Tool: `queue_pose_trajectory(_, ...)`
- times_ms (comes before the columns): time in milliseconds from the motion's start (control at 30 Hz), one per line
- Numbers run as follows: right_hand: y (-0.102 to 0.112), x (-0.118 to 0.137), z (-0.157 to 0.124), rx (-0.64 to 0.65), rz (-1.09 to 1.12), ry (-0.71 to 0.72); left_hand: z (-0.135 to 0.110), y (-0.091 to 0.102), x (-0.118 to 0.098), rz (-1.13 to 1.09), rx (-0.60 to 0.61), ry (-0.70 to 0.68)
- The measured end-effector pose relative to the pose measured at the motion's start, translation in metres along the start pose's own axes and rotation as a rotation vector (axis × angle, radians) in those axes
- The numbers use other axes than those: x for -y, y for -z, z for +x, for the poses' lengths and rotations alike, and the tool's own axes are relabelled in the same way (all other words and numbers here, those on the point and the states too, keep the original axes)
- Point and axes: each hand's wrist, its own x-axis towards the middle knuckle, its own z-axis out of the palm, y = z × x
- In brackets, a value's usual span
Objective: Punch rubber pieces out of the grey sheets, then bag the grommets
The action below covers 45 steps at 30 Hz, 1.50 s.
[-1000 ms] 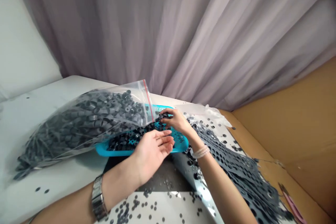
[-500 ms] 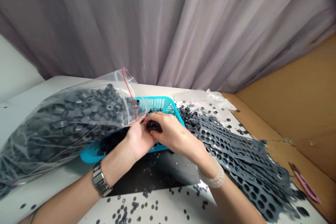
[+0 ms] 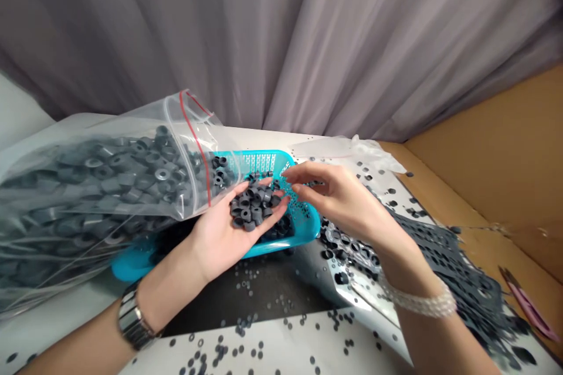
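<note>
My left hand (image 3: 222,231) is palm up, cupped under a heap of small dark grey rubber bushings (image 3: 253,205), each with a hole through it. It is above a turquoise basket (image 3: 311,225) with perforated walls, which has more dark bushings inside. My right hand (image 3: 338,196) hovers just right of the heap, over the basket's right end. Its thumb and fingers are apart, and I see nothing between them. A clear zip bag (image 3: 123,187) full of similar bushings lies to the left, its red-striped mouth reaching over the basket and beside my left hand.
Perforated dark rubber sheets (image 3: 457,269) are piled at right. Pink-handled snippers (image 3: 530,307) lie by the cardboard wall (image 3: 497,158). Tiny dark discs (image 3: 220,351) are scattered over the white table at the front. A crumpled clear plastic bag (image 3: 373,152) lies behind; a grey curtain (image 3: 264,41) hangs beyond.
My hands were together around some dark pieces; now they are apart. The right has moved right, and the left palm has opened out, showing the heap of bushings. The view has shifted slightly.
</note>
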Motion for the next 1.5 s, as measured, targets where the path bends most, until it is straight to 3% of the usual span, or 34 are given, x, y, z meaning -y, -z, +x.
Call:
queue_pose_trajectory(167, -0.008, 0.0, 0.002, 0.079, -0.072, -0.019, 0.0, 0.001, -0.001, -0.012, -0.065, -0.029)
queue_pose_trajectory(333, -0.018, -0.001, 0.006, 0.037, -0.068, -0.004, 0.001, 0.001, -0.001, -0.027, -0.067, -0.038)
queue_pose_trajectory(400, -0.018, -0.007, 0.009, 0.041, 0.082, -0.057, 0.001, 0.001, -0.001, -0.047, -0.068, -0.051)
queue_pose_trajectory(567, -0.017, -0.024, 0.014, 0.058, 0.792, -0.272, 0.001, 0.003, -0.001, -0.091, -0.022, -0.062)
queue_pose_trajectory(633, -0.018, -0.028, 0.016, 0.066, 0.983, -0.336, 0.0, 0.003, -0.001, -0.104, -0.029, -0.079)
queue_pose_trajectory(900, -0.023, -0.033, 0.017, 0.039, 1.314, -0.441, -0.001, 0.001, 0.002, -0.132, -0.029, -0.105)
queue_pose_trajectory(1233, -0.023, -0.03, 0.018, 0.035, 1.413, -0.434, 0.004, 0.009, 0.0, -0.149, 0.002, -0.074)
queue_pose_trajectory(1500, -0.023, -0.025, 0.018, -0.097, 1.176, -0.395, 0.001, 0.003, 0.001, -0.179, -0.046, -0.095)
